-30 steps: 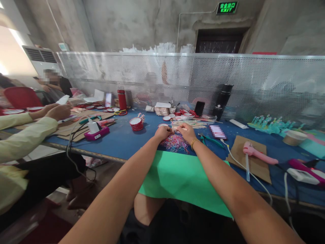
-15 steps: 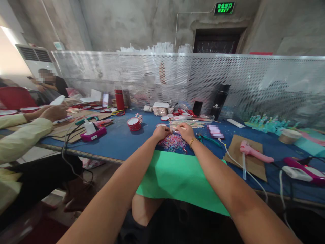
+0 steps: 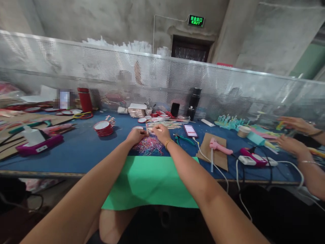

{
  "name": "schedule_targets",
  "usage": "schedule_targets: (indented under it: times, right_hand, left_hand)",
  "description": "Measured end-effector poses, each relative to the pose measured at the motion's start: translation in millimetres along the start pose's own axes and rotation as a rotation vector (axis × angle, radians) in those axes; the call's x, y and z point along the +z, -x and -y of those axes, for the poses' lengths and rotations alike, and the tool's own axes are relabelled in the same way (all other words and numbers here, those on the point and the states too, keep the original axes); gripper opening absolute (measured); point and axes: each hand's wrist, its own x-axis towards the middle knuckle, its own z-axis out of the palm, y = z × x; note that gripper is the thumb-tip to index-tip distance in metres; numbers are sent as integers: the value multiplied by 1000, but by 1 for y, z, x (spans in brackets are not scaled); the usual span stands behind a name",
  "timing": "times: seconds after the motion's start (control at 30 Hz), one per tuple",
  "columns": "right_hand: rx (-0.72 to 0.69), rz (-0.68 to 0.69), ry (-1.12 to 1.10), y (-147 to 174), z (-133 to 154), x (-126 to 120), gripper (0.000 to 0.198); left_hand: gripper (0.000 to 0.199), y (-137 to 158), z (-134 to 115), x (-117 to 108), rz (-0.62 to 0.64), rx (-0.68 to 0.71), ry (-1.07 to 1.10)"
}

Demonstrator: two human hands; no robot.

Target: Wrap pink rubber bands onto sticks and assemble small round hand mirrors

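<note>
My left hand (image 3: 137, 136) is closed in a pinch above a heap of pink, purple and blue strings (image 3: 149, 145). My right hand (image 3: 161, 133), with a gold bracelet (image 3: 168, 143) at the wrist, is closed beside it. A small pale thing shows between the fingertips of both hands, too small to name. Behind them several thin wooden sticks (image 3: 172, 124) lie on the blue table (image 3: 83, 145). Green-handled pliers (image 3: 186, 139) rest just right of my right hand. A green sheet (image 3: 152, 183) spans my lap below the table edge.
A stack of red-rimmed discs (image 3: 103, 128) stands left. To the right are a pink glue gun (image 3: 220, 146) on cardboard (image 3: 207, 159), a purple power strip (image 3: 256, 158) with cables, and another person's hands (image 3: 291, 144). A black bottle (image 3: 194, 103) and red bottle (image 3: 85, 99) stand near the perforated screen.
My view has turned to the right, bringing another person's hands in at the right and losing the person at the left. My hands stay over the strings, both pinching.
</note>
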Motion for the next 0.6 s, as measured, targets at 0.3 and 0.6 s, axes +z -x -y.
schedule_targets:
  times: [0.3, 0.6]
  right_hand:
    - [48, 8, -40, -1, -1, 0, 15]
    - [37, -5, -8, -1, 1, -1, 15]
  left_hand:
    - [31, 4, -7, -4, -3, -17, -20]
    - [29, 4, -9, -4, 3, -35, -9]
